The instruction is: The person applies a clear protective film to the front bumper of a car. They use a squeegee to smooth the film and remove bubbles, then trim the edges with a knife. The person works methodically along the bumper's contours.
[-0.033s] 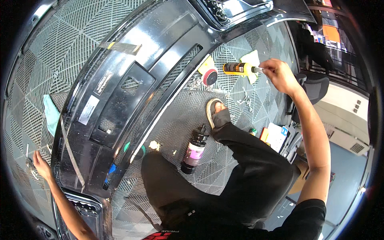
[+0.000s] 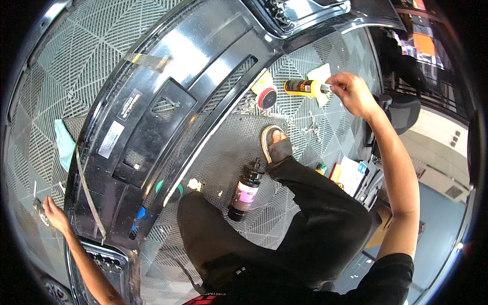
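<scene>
Our right hand (image 2: 352,95) shifts slightly toward the black-labelled yellow plastic bottle (image 2: 300,87), grip clamped at its pale tip (image 2: 326,88), seemingly controlling it; our left hand's (image 2: 57,217) grip we cannot tell.

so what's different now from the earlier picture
Very little. The right hand has shifted slightly left, its grip at the tip of the yellow bottle. The left hand sits slightly lower in the picture. Nothing was visibly taken hold of or let go. The black bottle, round red pad and bumper stayed put.
</scene>
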A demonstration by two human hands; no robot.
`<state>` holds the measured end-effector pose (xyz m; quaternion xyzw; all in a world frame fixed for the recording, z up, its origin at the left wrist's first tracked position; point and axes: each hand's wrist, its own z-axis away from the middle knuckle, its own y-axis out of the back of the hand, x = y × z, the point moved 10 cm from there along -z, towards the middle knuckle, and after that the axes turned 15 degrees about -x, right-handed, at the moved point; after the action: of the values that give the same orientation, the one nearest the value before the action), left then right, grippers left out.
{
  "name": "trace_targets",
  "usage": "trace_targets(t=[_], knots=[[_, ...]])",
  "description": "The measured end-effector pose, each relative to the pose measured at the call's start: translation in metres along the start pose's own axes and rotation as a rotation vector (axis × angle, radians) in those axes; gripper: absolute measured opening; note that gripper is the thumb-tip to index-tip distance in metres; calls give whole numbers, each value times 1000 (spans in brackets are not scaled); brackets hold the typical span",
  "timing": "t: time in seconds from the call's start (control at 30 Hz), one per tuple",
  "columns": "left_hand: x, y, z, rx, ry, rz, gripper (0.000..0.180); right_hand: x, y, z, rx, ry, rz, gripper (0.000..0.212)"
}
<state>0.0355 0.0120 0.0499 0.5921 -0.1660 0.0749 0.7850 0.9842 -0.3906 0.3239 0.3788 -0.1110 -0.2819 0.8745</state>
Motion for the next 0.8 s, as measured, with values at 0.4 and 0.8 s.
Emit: trace_targets(t=[0.4, 0.8], knots=[[453, -134, 305, -406, -186, 317, 20, 12, -105, -244, -307, 286, -180, 24], [813, -326, 189, -444, -714, 419, 48, 10, -127, -273, -400, 383, -222, 12]])
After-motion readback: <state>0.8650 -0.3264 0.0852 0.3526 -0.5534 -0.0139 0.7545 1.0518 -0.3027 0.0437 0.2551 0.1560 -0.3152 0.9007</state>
